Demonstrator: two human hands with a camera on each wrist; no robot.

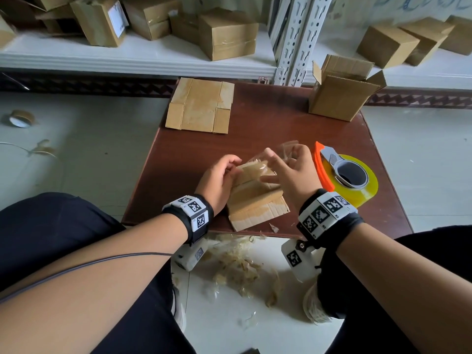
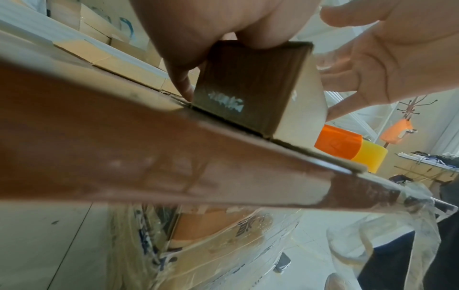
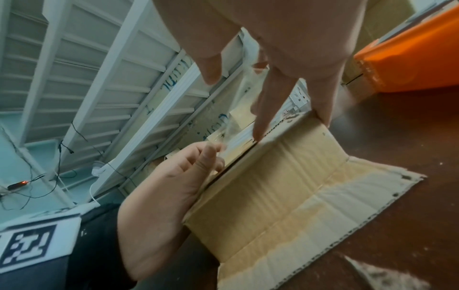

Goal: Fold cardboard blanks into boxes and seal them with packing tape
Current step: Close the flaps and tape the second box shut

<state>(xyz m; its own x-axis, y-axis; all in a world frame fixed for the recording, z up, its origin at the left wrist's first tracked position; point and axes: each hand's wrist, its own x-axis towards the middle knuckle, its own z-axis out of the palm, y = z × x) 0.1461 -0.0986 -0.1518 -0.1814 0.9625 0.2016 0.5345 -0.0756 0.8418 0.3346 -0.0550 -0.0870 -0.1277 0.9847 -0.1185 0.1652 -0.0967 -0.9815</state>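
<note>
A used cardboard blank [image 1: 255,200] [image 3: 285,186] with old tape on it lies at the near edge of the brown table [image 1: 194,159], one flap [image 2: 248,88] raised. My left hand [image 1: 219,175] [image 2: 198,23] [image 3: 164,192] grips its left edge, thumb on top. Over the blank's far end, my right hand [image 1: 291,169] [image 2: 385,58] [image 3: 285,39] pinches a crumpled strip of clear tape [image 1: 288,148] [image 3: 231,125] that still clings to the cardboard; its other fingers are spread. An orange dispenser with a yellow tape roll [image 1: 344,175] [image 2: 337,141] [image 3: 410,58] sits just right of that hand.
A flat blank [image 1: 200,104] lies at the table's back left and an open box [image 1: 339,95] stands at the back right. Peeled tape scraps [image 1: 237,267] litter the floor between my knees. Folded boxes [image 1: 227,34] fill the shelf behind; a tape roll [image 1: 21,118] lies on the floor left.
</note>
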